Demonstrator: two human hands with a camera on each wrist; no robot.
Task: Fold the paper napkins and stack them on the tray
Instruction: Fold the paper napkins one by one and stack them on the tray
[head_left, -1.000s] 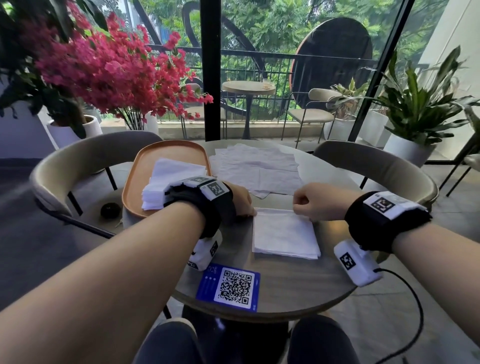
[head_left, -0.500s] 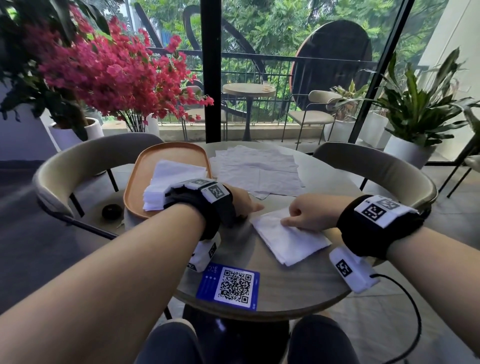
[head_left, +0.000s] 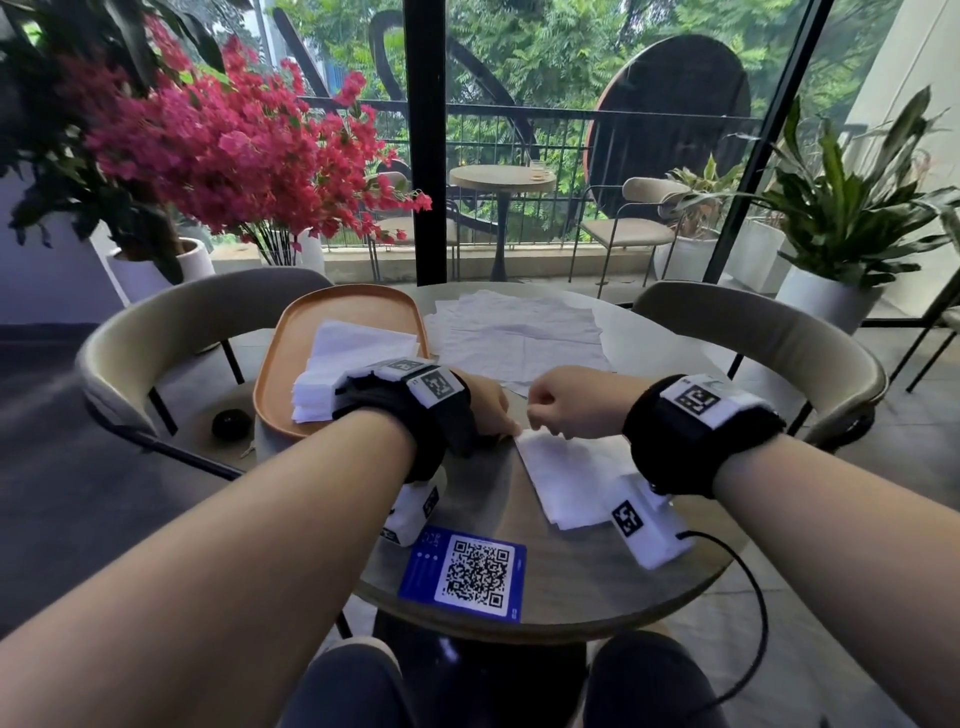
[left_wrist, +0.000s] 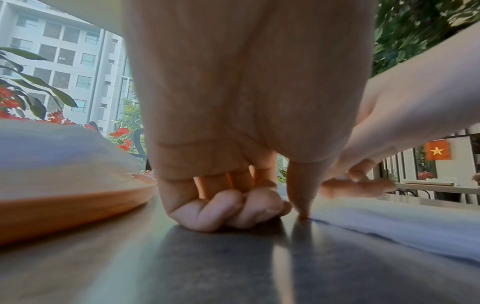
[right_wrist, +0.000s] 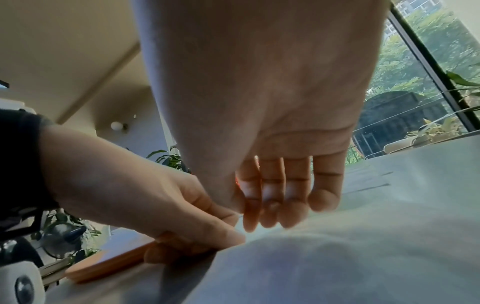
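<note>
A folded white napkin (head_left: 566, 478) lies askew on the round table (head_left: 571, 587), in front of me. My left hand (head_left: 488, 410) rests on the table with its fingers curled, and its thumb (left_wrist: 302, 205) holds the napkin's near-left corner (right_wrist: 337, 257). My right hand (head_left: 561, 402) sits close beside it, fingers curled, pinching the same end of the napkin (left_wrist: 389, 226). An orange tray (head_left: 280, 374) at the left holds a stack of folded napkins (head_left: 353, 358). Loose unfolded napkins (head_left: 514, 338) lie spread behind my hands.
A blue QR card (head_left: 467, 571) lies near the table's front edge. Two beige chairs (head_left: 171, 327) (head_left: 769, 332) flank the table. A small black object (head_left: 231, 423) sits on the left chair's seat. Potted plants and a glass wall stand behind.
The right hand has moved left until it almost meets the left hand. The folded napkin has turned and slid left with it. The left hand has stayed put.
</note>
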